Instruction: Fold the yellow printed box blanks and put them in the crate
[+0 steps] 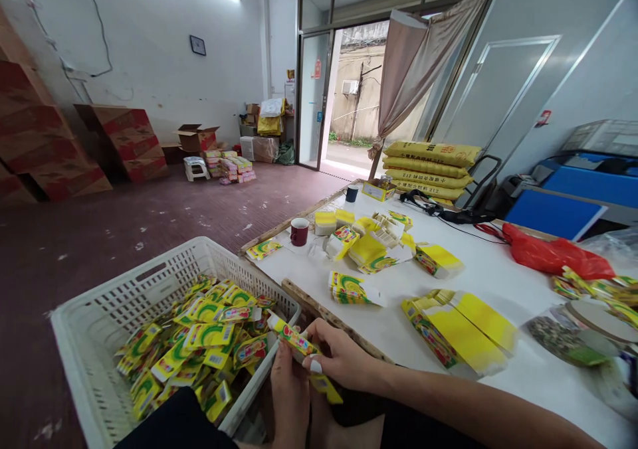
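Observation:
Between my two hands, near the table's front edge, is a small yellow printed carton (pixel 294 338). My left hand (pixel 289 379) grips it from below with the thumb along its side. My right hand (pixel 343 358) closes on its nearer end; a yellow flap (pixel 326 388) hangs below those fingers. Just left of my hands stands a white plastic crate (pixel 82 356) with many small yellow cartons (pixel 207 336) heaped inside. Flat yellow cartons (pixel 349 288) lie on the white table (pixel 299 276), with a larger stack of flat cartons (pixel 463 326) to the right.
A maroon mug (pixel 299 232) and a dark mug (pixel 351 194) stand near the table's left edge. To the right are a red plastic bag (pixel 553 253) and a clear jar (pixel 563 339). Brown boxes (pixel 124 140) line the left wall; yellow sacks (pixel 428 170) are stacked behind the table.

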{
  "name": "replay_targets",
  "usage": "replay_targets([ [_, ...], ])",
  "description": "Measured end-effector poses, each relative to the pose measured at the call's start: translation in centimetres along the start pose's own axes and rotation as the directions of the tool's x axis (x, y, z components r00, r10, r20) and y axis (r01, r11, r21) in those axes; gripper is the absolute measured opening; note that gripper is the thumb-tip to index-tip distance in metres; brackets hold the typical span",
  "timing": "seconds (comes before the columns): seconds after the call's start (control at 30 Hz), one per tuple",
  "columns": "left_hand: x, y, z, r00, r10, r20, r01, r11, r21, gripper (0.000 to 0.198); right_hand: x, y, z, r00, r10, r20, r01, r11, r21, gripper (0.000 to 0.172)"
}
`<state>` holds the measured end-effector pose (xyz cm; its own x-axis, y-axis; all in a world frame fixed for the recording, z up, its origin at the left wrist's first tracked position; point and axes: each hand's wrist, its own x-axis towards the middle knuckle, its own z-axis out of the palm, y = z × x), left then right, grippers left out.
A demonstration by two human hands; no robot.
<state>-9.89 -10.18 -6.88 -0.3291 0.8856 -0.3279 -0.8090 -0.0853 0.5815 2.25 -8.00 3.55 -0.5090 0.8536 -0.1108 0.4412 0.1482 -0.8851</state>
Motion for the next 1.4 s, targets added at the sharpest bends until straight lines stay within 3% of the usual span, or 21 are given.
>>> replay_targets([
  [0.17,-0.2,0.2,0.2,1.0,-0.019,-0.025,0.018,1.0,-0.021,0.04,0.3,0.6,0.1,0.999,-0.031,-0.023,0.03,0.998,-0.047,0.02],
  [0.27,0.2,1.1,0.4,0.998,0.057,-0.027,-0.058,0.997,-0.045,0.042,0.9,1.2,-0.5,0.999,-0.049,-0.014,0.048,0.995,-0.09,0.015],
  [0.43,0.7,2.4,0.5,0.978,0.165,-0.127,-0.168,0.986,-0.016,0.049,1.5,2.2,-1.7,0.996,-0.073,0.042,0.079,0.981,-0.179,0.01],
  [0.73,0.4,2.3,1.0,0.991,0.117,-0.069,-0.119,0.993,-0.021,0.062,1.5,2.6,-3.6,0.993,-0.099,0.07,0.112,0.969,-0.221,0.01],
  [0.87,0.3,1.8,0.7,1.0,0.028,0.009,-0.029,1.0,0.009,0.058,1.2,2.7,-3.3,0.992,-0.07,0.107,0.088,0.981,-0.171,0.01],
  [1.03,0.0,1.7,0.3,1.0,0.008,0.011,-0.007,1.0,-0.021,0.058,1.1,3.0,-2.4,0.99,-0.024,0.138,0.037,0.995,-0.097,0.023],
  [1.3,0.2,1.5,0.3,1.0,0.014,0.005,-0.014,0.999,0.044,0.058,1.4,3.0,-2.1,0.991,-0.025,0.132,0.049,0.983,-0.177,0.023],
  [1.4,0.5,2.0,0.2,0.99,0.139,-0.009,-0.136,0.98,0.143,0.059,1.2,2.3,-3.1,0.992,-0.063,0.109,0.091,0.955,-0.281,0.019],
])
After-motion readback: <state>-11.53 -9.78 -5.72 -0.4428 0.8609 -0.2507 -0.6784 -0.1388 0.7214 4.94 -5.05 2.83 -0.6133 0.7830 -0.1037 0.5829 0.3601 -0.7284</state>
